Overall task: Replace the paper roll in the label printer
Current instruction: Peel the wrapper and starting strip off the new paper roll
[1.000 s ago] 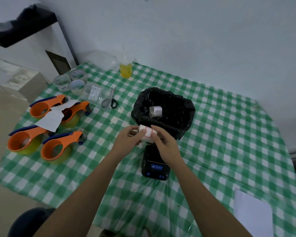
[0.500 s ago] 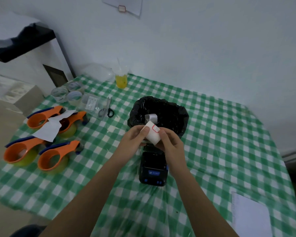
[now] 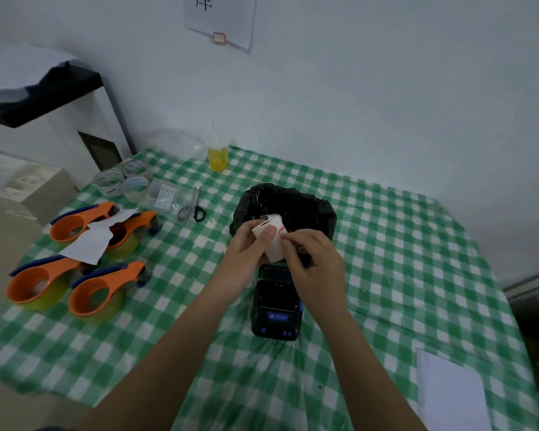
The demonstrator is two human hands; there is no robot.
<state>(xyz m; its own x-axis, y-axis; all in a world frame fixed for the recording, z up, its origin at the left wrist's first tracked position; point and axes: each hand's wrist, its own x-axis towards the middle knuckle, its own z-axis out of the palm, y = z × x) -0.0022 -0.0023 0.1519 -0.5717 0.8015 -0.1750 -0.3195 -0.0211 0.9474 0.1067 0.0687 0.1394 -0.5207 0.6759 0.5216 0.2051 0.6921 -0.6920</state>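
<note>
A white paper roll (image 3: 272, 238) with a red-edged label end is held up in front of me, above the black label printer (image 3: 276, 301). My left hand (image 3: 246, 251) grips the roll's body from the left. My right hand (image 3: 313, 264) pinches its loose end on the right side. The printer lies on the green checked tablecloth (image 3: 386, 275) with its lid end toward the black-lined bin (image 3: 311, 209); the hands hide its upper part. The roll hides much of the bin's inside.
Several orange tape dispensers (image 3: 100, 293) and a white paper sheet (image 3: 91, 241) lie at left. Scissors (image 3: 195, 206), clear tape rolls (image 3: 122, 181) and a yellow drink cup (image 3: 218, 155) sit toward the back. A white notepad (image 3: 451, 390) lies near the front right edge.
The roll has been turned more upright in both hands and lifted in front of the bin. The head has tipped upward, showing more wall.
</note>
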